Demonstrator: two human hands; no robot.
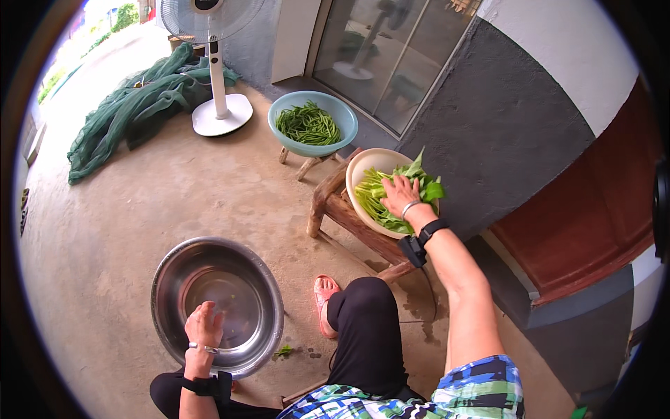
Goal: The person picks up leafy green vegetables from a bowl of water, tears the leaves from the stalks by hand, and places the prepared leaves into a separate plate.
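My right hand [402, 195] rests with spread fingers on leafy green vegetables [374, 201], which lie in a cream plastic basin [365, 160]. That basin is on a rustic wooden bench [361, 230]. Whether the fingers grip any stems cannot be told. My left hand [204, 323] is above the near part of a large stainless steel basin [172, 277] on the floor, with nothing seen in it. Water with a few small green bits shows in the steel basin. Behind, a light blue basin [348, 118] with long green beans [309, 124] stands on a small wooden stool [309, 166].
A white pedestal fan [221, 107] stands at the back beside a heap of green netting [141, 110]. A glass window [387, 52] and grey wall [487, 120] lie behind the basins. One leaf [283, 351] is on the concrete floor near the steel basin.
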